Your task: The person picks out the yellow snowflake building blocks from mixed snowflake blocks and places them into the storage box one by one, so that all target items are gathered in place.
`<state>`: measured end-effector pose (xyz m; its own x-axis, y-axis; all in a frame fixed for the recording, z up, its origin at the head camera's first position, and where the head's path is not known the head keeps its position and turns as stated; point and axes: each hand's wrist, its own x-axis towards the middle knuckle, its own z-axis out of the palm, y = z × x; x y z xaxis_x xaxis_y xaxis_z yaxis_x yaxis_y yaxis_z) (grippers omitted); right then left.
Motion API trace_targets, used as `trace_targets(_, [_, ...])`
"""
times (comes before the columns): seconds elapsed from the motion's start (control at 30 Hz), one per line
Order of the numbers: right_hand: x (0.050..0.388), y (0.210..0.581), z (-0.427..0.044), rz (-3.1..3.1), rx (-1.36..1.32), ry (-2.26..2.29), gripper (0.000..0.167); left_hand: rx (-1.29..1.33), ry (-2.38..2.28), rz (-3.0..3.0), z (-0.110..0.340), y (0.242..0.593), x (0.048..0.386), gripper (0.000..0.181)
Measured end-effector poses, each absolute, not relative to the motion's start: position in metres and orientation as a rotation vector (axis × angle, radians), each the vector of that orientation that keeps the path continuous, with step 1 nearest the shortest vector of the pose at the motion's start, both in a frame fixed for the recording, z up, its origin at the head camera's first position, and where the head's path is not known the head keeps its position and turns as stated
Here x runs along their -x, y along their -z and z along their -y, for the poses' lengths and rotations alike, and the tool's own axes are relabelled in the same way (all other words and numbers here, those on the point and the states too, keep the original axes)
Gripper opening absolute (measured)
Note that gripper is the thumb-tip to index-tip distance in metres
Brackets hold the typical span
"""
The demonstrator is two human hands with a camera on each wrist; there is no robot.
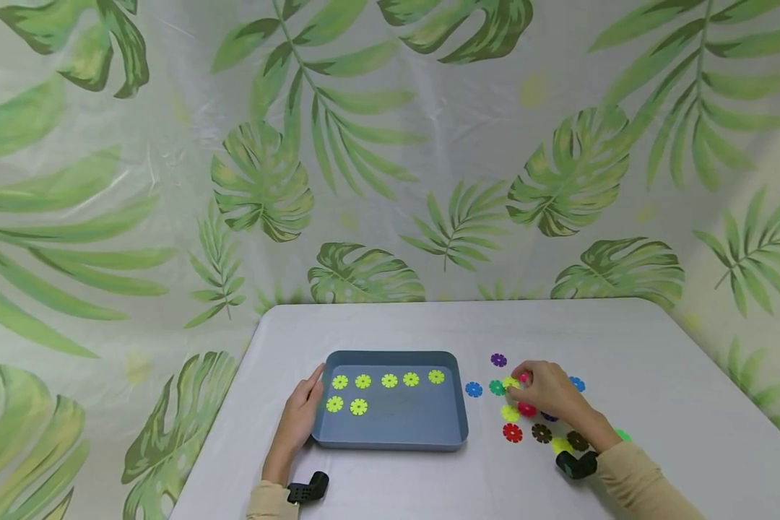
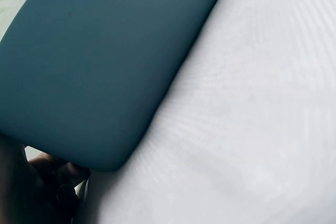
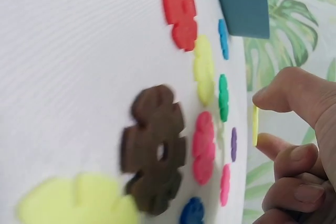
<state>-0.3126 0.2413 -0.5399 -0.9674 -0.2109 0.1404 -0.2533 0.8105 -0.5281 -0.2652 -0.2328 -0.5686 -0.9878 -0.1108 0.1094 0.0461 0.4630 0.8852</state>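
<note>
My left hand (image 1: 297, 417) holds the left side of a blue-grey tray (image 1: 403, 430), its thumb near the rim. In the left wrist view the tray (image 2: 105, 66) hides most of the fingers. Inside the tray lie several yellow notched plastic discs (image 1: 359, 406), a row along the back and two in front. My right hand (image 1: 547, 393) pinches a yellow disc (image 3: 255, 124) between thumb and index finger, seen edge-on and raised off the table. Below it lie loose discs, among them a red disc (image 1: 512, 432), a brown disc (image 3: 157, 150) and a green disc (image 3: 223, 98).
More discs lie to the tray's right: a purple disc (image 1: 498, 360), a blue disc (image 1: 473, 389) and a yellow disc (image 1: 510, 414). Everything sits on a white-covered table (image 1: 390, 328). A leaf-patterned curtain (image 1: 390, 180) hangs behind. Each wrist wears a black device.
</note>
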Motion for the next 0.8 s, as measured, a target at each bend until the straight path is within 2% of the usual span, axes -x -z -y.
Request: trace_targets(0.8, [0.328,0.502,-0.18,2.874,-0.592,-0.929,0.026,-0.068,1.557,2.543,0.233,0.57,0.267,0.045])
